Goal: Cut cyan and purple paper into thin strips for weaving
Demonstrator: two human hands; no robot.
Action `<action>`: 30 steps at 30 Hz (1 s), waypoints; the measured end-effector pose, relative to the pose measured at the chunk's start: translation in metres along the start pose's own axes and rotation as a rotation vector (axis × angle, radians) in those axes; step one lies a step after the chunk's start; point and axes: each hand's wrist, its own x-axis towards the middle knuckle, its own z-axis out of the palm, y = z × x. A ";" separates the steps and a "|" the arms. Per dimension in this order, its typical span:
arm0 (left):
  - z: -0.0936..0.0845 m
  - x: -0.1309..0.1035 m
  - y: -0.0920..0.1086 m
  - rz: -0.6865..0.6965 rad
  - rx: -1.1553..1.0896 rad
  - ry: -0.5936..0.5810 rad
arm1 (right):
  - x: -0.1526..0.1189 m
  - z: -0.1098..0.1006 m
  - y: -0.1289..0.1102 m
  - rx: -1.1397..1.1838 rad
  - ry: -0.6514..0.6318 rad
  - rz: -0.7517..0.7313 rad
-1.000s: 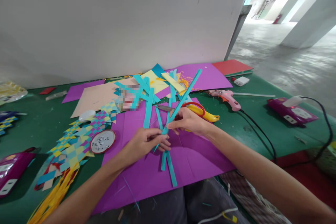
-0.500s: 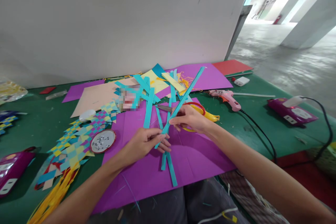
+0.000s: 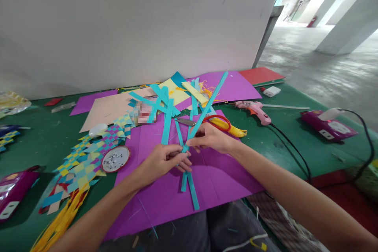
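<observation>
Purple sheet point(image 3: 159, 197): lay under both hands, near edge at the lap; a knee bump could have shifted the work.
Lower strips point(image 3: 193, 195): ran beneath the hands; a dragging wrist might have skewed them.
Left hand point(image 3: 165, 157): thumb and forefinger pinched the blue strip point(image 3: 212, 101) low down, other fingers loosely curled.
Right hand point(image 3: 211, 138): pinched it just above; opposed twisting might have creased it.
Blue strip: slanted up, far end unsupported; could have bent under its own length.
Scissors point(image 3: 186, 122): blades just beyond the fingers; a careless reach risked a nick.
</observation>
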 end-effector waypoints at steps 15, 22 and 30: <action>0.000 0.000 0.002 -0.024 0.008 0.011 | -0.001 0.002 -0.001 0.069 0.076 0.046; -0.002 0.000 0.002 -0.017 -0.048 -0.044 | 0.000 0.000 0.002 0.081 0.075 0.043; -0.001 0.001 0.003 -0.017 -0.053 -0.045 | -0.001 0.005 0.003 -0.011 -0.061 -0.019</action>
